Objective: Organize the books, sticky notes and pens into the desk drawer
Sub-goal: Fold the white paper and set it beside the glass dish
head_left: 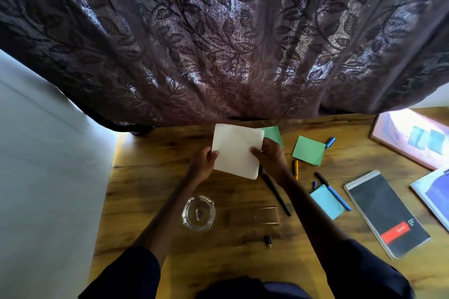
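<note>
Your left hand (205,162) and right hand (269,156) each have the grip clamped on a side edge of the white square sticky-note pad (235,150), held beyond the clear glass ashtray (198,212) on the wooden worktop (145,189). Right of the ashtray lie the pale blue sticky-note pad (326,201) and black spiral notebook (386,213).

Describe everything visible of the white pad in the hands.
The white pad is a square, unmarked stack of paper, its layered edge showing at the near corner. It is held tilted over the wooden desk, the left hand gripping its left edge, the right hand its right edge. It partly covers a green pad behind.
</note>
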The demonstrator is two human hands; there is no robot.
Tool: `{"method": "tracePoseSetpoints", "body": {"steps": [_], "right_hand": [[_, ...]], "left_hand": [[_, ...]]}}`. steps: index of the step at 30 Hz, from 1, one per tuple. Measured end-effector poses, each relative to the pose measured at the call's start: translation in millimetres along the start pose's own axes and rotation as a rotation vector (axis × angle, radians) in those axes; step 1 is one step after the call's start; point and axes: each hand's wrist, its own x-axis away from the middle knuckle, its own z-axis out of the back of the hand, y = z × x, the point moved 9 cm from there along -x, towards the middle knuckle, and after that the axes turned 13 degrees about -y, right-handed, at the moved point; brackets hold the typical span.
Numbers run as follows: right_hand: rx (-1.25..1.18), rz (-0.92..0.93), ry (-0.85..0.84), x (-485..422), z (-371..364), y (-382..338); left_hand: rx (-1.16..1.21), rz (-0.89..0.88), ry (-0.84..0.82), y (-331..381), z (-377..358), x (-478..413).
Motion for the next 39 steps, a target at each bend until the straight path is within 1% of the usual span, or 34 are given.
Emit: {"method": "tracePoseSetpoints", "body": {"steps": [3, 6, 8, 13, 15, 18, 20, 22, 26, 30, 33, 36, 39], "right_hand": [[-0.192, -0.014, -0.034, 20, 2, 3], [-0.267, -0.032, 0.012, 47, 10, 2], [-0.221, -0.053, 0.071, 65, 20, 1], [-0.015, -0.075, 0.174, 99, 41, 2], [0.038, -0.074, 0.23, 116, 49, -2], [0.067, -0.079, 0.265, 135, 55, -4], [0.084, -0.102, 0.274, 144, 58, -1], [0.081, -0.127, 0.26, 147, 58, 6], [0.052, -0.138, 0.209, 151, 56, 12], [0.122, -0.131, 0.273, 158, 63, 7], [0.181, -0.083, 0.354, 168, 66, -13], [0.222, -0.012, 0.443, 181, 61, -39], [0.302, 0.076, 0.428, 189, 41, -62]], "left_hand": [[0.006, -0.052, -0.025, 8, -1, 12], [0.064, -0.056, -0.129, 11, -10, 29], [0.102, -0.07, -0.177, 14, -16, 42], [0.168, -0.061, -0.208, 14, -26, 62], [0.296, -0.037, -0.254, 12, -34, 70], [0.564, 0.011, -0.276, 8, -44, 85], [0.687, 0.032, -0.265, 9, -48, 97], [0.738, 0.04, -0.243, 8, -49, 105], [0.728, 0.067, -0.15, 8, -45, 118], [0.685, 0.073, -0.088, 17, -42, 129], [0.656, 0.052, -0.02, 30, -39, 137], [0.683, 0.02, 0.032, 48, -44, 146], [0.674, 0.013, 0.046, 62, -54, 151]]}}
